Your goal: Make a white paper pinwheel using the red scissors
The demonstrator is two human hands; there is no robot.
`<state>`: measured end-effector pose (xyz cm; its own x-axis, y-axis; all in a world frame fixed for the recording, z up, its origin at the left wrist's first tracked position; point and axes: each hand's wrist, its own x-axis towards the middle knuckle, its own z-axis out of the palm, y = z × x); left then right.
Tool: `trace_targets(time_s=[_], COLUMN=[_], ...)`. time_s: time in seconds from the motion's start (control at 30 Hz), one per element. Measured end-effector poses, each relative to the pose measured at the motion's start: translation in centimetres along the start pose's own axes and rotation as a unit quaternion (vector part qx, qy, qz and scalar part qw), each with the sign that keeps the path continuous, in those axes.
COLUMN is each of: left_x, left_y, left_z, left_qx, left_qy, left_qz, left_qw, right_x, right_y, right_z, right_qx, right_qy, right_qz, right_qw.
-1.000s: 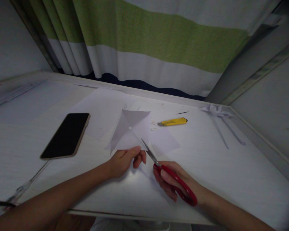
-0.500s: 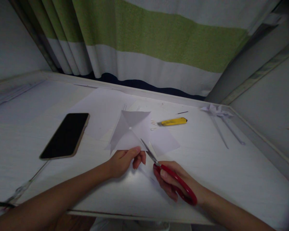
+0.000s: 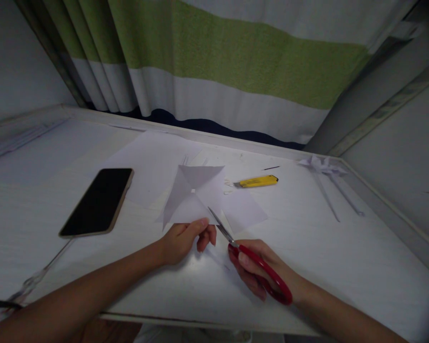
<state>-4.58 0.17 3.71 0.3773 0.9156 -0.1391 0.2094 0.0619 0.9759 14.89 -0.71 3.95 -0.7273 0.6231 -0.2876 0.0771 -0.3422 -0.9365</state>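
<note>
A white square of paper [image 3: 200,178], creased and slit along its diagonals with a small hole near the middle, is held up over the table. My left hand [image 3: 189,238] pinches its near edge between thumb and fingers. Red-handled scissors [image 3: 262,267] are gripped in my right hand [image 3: 252,271], fingers through or around the handles. Their blades lie along the paper's near right corner, tips pointing up and left toward the middle. The blades look closed or almost so.
A yellow box cutter [image 3: 259,181] lies beyond my right hand, near a thin dark stick [image 3: 270,168]. Two paper pinwheels [image 3: 321,166] rest at the far right. On the left is a phone [image 3: 97,202] with a cable. Paper sheets [image 3: 139,166] lie behind.
Almost nothing differs. The paper has shifted very slightly in my left hand, and the scissors stay at its near right corner.
</note>
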Motion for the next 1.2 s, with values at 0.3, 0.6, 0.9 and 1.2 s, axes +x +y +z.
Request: trace_targets(time_s=[0.3,0.6,0.9,1.2], left_x=[0.00,0.01,0.04,0.21], left_y=[-0.09,-0.11,-0.17,-0.65], left_z=[-0.07,-0.09,-0.13,-0.08], left_qx=[0.007,0.001,-0.014,-0.046], left_qy=[0.009,0.013,0.012,0.017], left_qz=[0.004,0.011,0.011,0.017], left_qw=[1.000,1.000,1.000,0.999], right_x=[0.09,0.14,0.09,0.23], right_y=[0.29,0.05,0.23,0.72], right_z=[0.34,0.33,0.50,0.46], right_qx=[0.006,0.005,0.006,0.037], right_qy=[0.017,0.018,0.017,0.008], right_qz=[0.011,0.021,0.023,0.029], right_qw=[1.000,1.000,1.000,0.999])
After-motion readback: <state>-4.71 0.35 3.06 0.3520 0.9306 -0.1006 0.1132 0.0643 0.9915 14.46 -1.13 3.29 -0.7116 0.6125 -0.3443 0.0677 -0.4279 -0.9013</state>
